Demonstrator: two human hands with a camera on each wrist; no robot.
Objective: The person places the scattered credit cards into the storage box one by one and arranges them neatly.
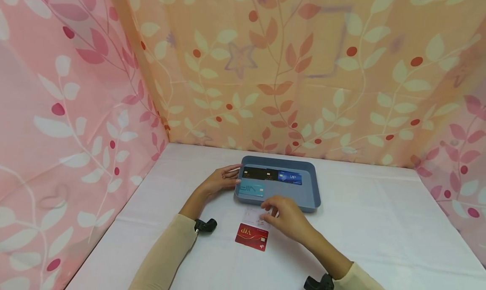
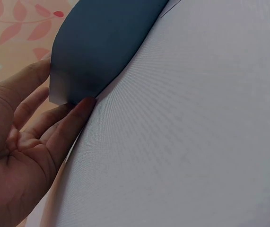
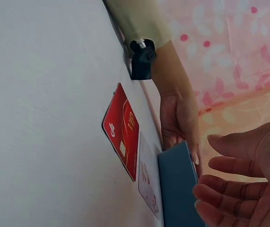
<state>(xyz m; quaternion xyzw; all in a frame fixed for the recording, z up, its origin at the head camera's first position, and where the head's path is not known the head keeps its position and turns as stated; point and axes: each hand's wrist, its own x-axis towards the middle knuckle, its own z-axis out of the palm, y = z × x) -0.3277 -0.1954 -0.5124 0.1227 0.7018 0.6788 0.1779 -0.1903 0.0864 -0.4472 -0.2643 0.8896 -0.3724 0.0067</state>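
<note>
A blue-grey tray point(image 1: 292, 194) sits on the table. Against its left side rest the fingers of my left hand point(image 1: 220, 181); in the left wrist view they touch the outer wall and its lower edge. Inside the tray are a black card point(image 1: 253, 173), another black card point(image 1: 271, 174), a blue VIP card point(image 1: 290, 177) and a light teal VIP card point(image 1: 252, 188). My right hand point(image 1: 288, 217) hovers at the tray's front edge, fingers loosely bent and nothing held. Close by it, a pale card point(image 1: 252, 217) and a red VIP card point(image 1: 252, 237) lie on the table.
The white-covered table point(image 1: 364, 222) is bounded by a pink patterned curtain point(image 1: 76, 112) at left and an orange one point(image 1: 284, 70) at the back. A black strap device point(image 1: 205, 226) sits on the left wrist, another point(image 1: 319, 281) on the right.
</note>
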